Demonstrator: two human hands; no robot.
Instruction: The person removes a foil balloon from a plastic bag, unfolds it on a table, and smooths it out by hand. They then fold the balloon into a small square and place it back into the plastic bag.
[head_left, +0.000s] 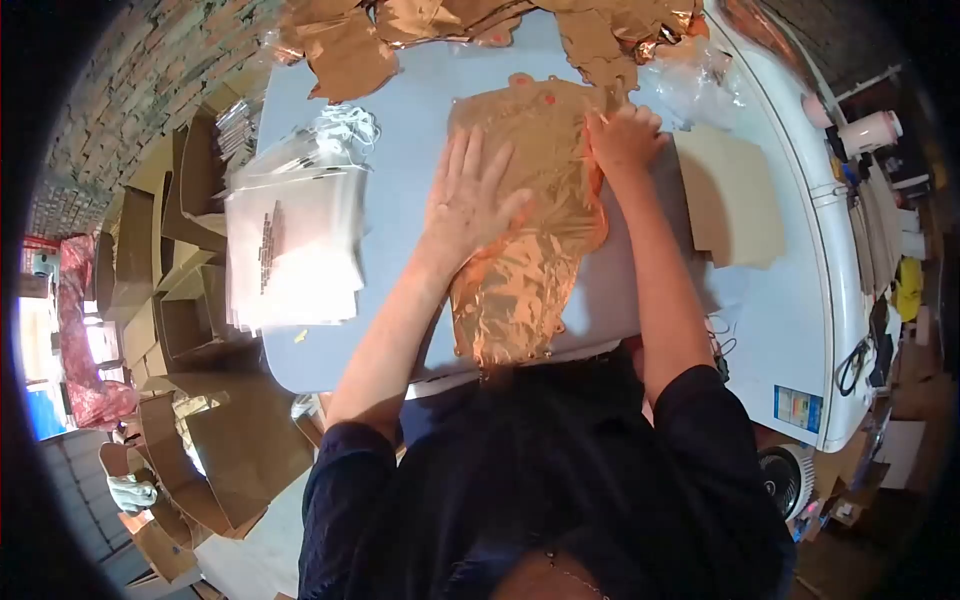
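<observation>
A flat, copper-coloured foil balloon [545,200] lies on the light blue table [410,60] in front of me, its lower part crinkled and shiny near the table's front edge. My left hand [465,200] rests flat on the balloon's left side, fingers spread. At the upper right edge, my right hand [625,145] has its fingers curled and closed on the foil, though the fingertips are partly hidden. Small tabs with reddish marks show along the balloon's top edge. More copper foil pieces [350,55] are heaped at the far side of the table.
Clear plastic bags [300,240] with white cords are stacked on the left. Brown card sheets [730,195] lie at right, below crumpled clear plastic [700,85]. Open cardboard boxes [235,440] stand left of the table. A white appliance-like surface [800,330] and a fan [785,480] are at right.
</observation>
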